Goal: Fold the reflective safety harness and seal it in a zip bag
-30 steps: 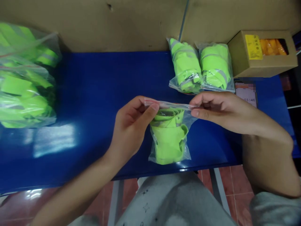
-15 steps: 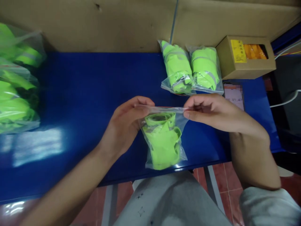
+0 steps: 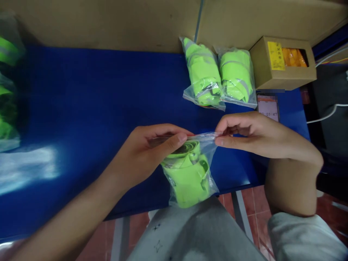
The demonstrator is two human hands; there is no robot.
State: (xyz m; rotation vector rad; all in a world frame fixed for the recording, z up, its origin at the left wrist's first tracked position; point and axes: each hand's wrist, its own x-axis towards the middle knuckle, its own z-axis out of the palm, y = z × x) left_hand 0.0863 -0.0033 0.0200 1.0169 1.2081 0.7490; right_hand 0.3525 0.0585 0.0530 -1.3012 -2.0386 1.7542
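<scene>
A clear zip bag (image 3: 209, 156) hangs upright between my hands near the table's front edge. Inside it is a rolled neon-green strap-like item (image 3: 187, 177), its coiled end at the top. My left hand (image 3: 154, 148) pinches the bag's top edge between thumb and fingers, the thumb lying along the seal toward the middle. At the right top corner, my right hand (image 3: 244, 132) grips the same edge between thumb and forefinger. The bag's upper left corner is hidden behind my left hand.
Two filled bags of neon-green items, one left (image 3: 203, 72) and one right (image 3: 236, 76), lie at the back of the blue table (image 3: 108, 90). Beside them stand a cardboard box (image 3: 293, 78) and a phone (image 3: 268, 108) showing a timer. More green bags (image 3: 8, 108) lie at far left.
My left thumb and fingers have slid rightward along the bag's top edge, closer to my right hand. The bag sits slightly lower in view, and my right hand keeps its corner.
</scene>
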